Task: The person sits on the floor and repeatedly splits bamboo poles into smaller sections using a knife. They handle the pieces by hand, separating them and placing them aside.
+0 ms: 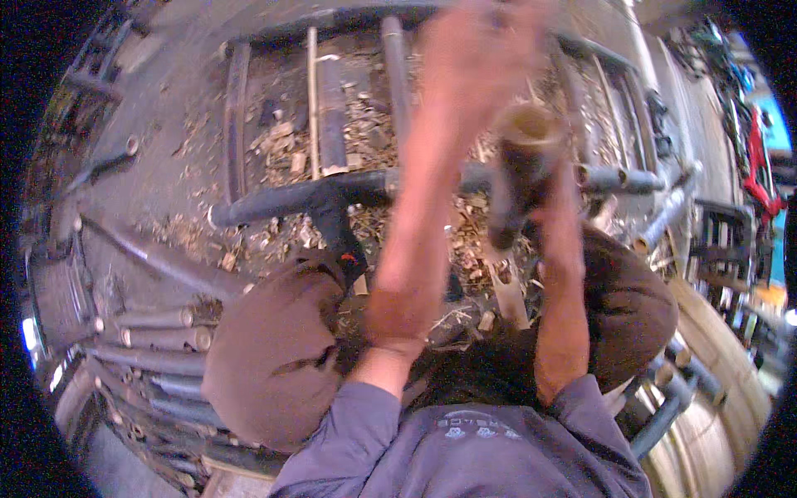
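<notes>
My left arm reaches far forward across the middle, and my left hand is smeared by motion at the top edge. Its fingers cannot be made out, nor whether anything is in them. Close to its right stands a short dark bamboo tube, tilted up so that its pale, round open end shows. Against the tube's right side lies my right hand, blurred but closed round it. Below the tube, between my knees, rests a pale split bamboo piece.
Ahead lies a ladder-like frame of bamboo poles, with wood chips scattered among its rungs. Stacked bamboo lengths fill the lower left. Thick pale poles lie at the right, beside a black crate.
</notes>
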`<state>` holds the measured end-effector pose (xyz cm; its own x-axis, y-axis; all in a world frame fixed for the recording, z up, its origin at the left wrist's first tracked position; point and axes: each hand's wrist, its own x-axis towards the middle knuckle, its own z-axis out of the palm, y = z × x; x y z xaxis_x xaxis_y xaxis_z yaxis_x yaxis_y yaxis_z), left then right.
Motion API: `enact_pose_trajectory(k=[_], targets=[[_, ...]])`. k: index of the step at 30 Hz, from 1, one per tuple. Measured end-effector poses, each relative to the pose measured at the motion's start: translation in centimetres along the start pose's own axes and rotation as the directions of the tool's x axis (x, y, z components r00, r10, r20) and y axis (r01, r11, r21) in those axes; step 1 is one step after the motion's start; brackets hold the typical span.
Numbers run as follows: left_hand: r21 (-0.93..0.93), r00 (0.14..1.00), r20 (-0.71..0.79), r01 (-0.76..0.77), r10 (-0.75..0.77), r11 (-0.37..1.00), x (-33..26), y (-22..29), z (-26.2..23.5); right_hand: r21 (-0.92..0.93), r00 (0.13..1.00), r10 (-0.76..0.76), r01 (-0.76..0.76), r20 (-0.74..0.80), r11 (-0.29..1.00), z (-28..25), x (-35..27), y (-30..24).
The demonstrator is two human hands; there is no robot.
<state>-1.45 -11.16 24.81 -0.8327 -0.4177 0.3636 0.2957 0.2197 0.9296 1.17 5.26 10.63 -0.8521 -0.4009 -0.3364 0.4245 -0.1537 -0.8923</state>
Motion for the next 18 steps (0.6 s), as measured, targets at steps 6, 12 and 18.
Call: enact_pose_trajectory(k=[6, 12, 18], targets=[[0.144, 0.985, -0.077, 0.166, -0.156, 0.976, -1.6, -4.5, -4.9, -0.076, 0.868, 0.476, -0.489, -0.143, 0.869, -0.5, -2.1, 13.2], [0.43, 0.949, 0.0, 0.286, -0.317, 0.856, -3.4, -12.5, -6.4, -0.584, 0.826, 0.476, -0.555, -0.302, 0.593, 3.5, -2.8, 12.4], [0.561, 0.935, 0.154, 0.182, -0.318, 0.807, -6.7, -17.5, -3.2, -0.851, 0.912, 0.372, -0.329, -0.174, 0.409, 1.5, -4.7, 16.5]])
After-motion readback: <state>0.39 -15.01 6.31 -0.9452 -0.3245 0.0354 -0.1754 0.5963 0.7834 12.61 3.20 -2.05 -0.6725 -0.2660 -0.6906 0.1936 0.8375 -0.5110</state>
